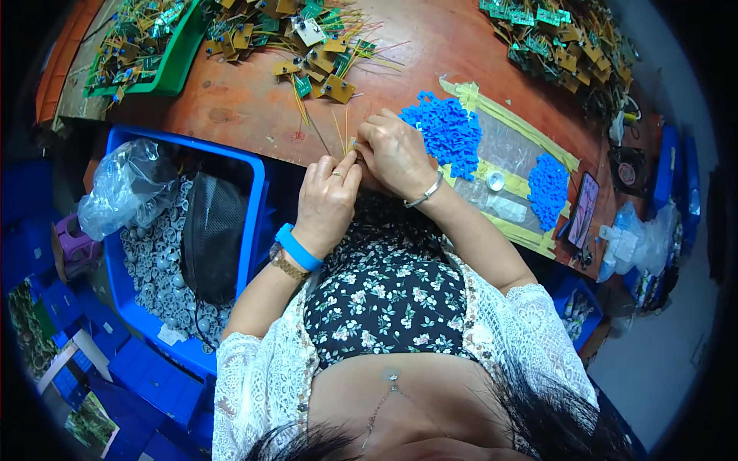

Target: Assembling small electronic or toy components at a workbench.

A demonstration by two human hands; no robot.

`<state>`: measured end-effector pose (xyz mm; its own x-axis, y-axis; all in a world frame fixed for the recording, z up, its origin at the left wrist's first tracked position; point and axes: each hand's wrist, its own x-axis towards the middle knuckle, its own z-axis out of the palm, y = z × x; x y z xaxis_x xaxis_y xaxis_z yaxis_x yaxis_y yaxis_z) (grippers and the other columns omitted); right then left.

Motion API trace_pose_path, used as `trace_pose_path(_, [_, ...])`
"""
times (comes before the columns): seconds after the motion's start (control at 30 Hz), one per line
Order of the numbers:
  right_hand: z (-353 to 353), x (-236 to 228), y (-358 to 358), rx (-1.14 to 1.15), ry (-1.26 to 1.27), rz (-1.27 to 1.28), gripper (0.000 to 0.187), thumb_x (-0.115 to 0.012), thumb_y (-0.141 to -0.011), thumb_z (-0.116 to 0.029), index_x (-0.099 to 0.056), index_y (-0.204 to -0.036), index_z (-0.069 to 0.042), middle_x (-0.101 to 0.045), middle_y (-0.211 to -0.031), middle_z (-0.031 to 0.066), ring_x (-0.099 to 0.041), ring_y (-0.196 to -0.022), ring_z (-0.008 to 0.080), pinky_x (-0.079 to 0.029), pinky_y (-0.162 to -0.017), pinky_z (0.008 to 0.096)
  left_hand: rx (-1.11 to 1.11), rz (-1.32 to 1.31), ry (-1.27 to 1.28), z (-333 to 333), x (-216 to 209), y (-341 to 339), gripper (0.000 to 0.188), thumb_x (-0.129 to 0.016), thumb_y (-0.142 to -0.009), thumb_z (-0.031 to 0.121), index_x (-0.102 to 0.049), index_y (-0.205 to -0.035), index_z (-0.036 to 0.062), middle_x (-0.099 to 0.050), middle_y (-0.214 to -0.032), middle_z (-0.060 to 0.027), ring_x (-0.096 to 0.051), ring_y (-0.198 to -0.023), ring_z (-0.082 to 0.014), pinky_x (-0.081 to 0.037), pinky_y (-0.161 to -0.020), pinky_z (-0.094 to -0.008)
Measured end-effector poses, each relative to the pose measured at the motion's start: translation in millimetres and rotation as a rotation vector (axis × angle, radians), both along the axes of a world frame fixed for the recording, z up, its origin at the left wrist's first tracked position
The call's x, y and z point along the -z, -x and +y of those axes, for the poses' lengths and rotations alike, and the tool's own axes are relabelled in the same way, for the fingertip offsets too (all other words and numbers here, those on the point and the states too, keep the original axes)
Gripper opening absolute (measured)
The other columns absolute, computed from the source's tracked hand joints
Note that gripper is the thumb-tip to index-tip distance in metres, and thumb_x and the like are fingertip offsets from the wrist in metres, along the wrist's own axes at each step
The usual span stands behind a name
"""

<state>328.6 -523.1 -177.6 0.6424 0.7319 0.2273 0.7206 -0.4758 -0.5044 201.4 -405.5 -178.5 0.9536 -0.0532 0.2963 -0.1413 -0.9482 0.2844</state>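
Note:
At the near edge of the wooden table, my left hand and my right hand meet with fingertips pinched together. Thin yellow and dark wires stick up from between them. The small piece these wires belong to is mostly hidden by my fingers. Close to my right hand lies a heap of small blue plastic parts. Beyond my hands, a pile of small brown and green circuit boards with wires spreads over the table.
A green bin of circuit boards stands far left, and another board pile far right. Below left, a blue crate holds grey round parts and a plastic bag. Right are more blue parts and a phone.

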Motion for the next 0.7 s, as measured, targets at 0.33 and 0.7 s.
trace_pose_path(0.33, [-30.9, 17.7, -17.7, 0.049, -0.052, -0.239, 0.005, -0.071, -0.082, -0.008, -0.072, -0.086, -0.008, -0.066, -0.091, 0.0052, -0.061, -0.088, 0.025, -0.046, -0.079, 0.0376, -0.529, -0.861, -0.483, 210.6, -110.1, -96.2, 0.032, -0.07, -0.091, 0.012, -0.067, -0.121, 0.0012, -0.071, -0.108, -0.0177, -0.068, -0.098, -0.0319, -0.055, -0.082, -0.0379])
trace_pose_path(0.7, [-26.6, 14.6, -4.6, -0.001, -0.118, -0.13, 0.018, -0.076, -0.076, -0.008, -0.07, -0.093, -0.009, -0.07, -0.09, 0.0041, -0.064, -0.088, 0.0227, -0.044, -0.081, 0.0377, -0.516, -0.181, 0.112, 44.3, 15.6, -97.0, 0.027, -0.082, -0.08, 0.027, -0.07, -0.094, 0.0082, -0.066, -0.095, -0.008, -0.06, -0.096, -0.0286, -0.047, -0.085, -0.0433])
